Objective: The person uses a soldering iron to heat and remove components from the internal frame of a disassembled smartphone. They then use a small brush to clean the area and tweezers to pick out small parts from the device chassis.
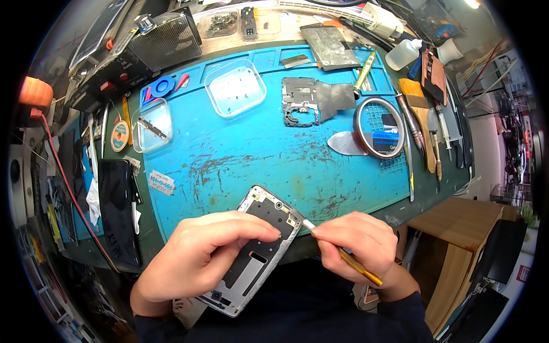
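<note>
My left hand (pixel 197 254) is closed on the edge of a stripped phone frame (pixel 264 222), thumb and fingers lying over its dark inner face. The frame is tilted, its top end pointing up over the mat's near edge. In my right hand (pixel 363 243) is a slim tool with a gold handle (pixel 361 267), gripped like a pen. Its pale flat tip meets the frame's upper right edge. I cannot make out the exact kind of tip. The frame's lower left side is hidden behind my left hand.
A blue work mat (pixel 189 148) covers the bench. On it are a clear tray of screws (pixel 235 88), a smaller clear tray (pixel 152 127), a dark phone part (pixel 300 100) and a tape roll (pixel 359 128). A dark phone (pixel 119 211) lies left; brushes (pixel 420 108) lie right.
</note>
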Action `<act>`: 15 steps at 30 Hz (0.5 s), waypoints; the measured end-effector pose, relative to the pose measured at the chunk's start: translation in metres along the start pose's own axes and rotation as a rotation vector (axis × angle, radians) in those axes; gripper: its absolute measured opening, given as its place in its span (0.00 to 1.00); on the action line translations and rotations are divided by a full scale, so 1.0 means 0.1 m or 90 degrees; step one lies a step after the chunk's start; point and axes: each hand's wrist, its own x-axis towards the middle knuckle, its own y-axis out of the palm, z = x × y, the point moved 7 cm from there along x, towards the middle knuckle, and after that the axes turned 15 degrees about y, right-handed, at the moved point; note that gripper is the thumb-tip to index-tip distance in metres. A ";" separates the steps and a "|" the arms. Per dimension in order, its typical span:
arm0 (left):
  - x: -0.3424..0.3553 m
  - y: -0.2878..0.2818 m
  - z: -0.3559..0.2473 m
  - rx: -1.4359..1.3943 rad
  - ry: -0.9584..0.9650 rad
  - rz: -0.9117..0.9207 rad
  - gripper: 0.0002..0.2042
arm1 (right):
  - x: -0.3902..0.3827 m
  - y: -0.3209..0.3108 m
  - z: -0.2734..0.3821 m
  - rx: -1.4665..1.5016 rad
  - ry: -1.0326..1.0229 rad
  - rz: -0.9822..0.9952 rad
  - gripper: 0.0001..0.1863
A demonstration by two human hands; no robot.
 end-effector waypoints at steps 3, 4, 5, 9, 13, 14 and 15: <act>-0.02 0.01 0.00 0.009 0.001 -0.003 0.16 | 0.06 0.07 0.04 0.002 -0.007 -0.014 0.19; -0.02 0.01 0.01 0.006 0.001 -0.004 0.16 | 0.08 0.09 0.05 0.002 -0.012 -0.016 0.19; -0.03 0.00 0.01 0.002 0.001 -0.006 0.16 | 0.06 0.07 0.04 -0.002 -0.010 -0.002 0.19; -0.02 -0.01 0.01 -0.009 0.003 -0.005 0.17 | 0.01 0.06 0.01 -0.006 -0.001 -0.013 0.19; -0.02 0.01 0.01 -0.002 0.007 0.000 0.18 | 0.16 0.15 0.04 0.017 -0.010 0.003 0.20; -0.02 0.00 0.01 -0.007 0.009 -0.001 0.18 | 0.14 0.14 0.04 0.006 -0.006 0.002 0.20; -0.02 0.00 0.01 -0.010 0.011 -0.002 0.18 | 0.09 0.12 0.04 -0.004 -0.002 0.001 0.19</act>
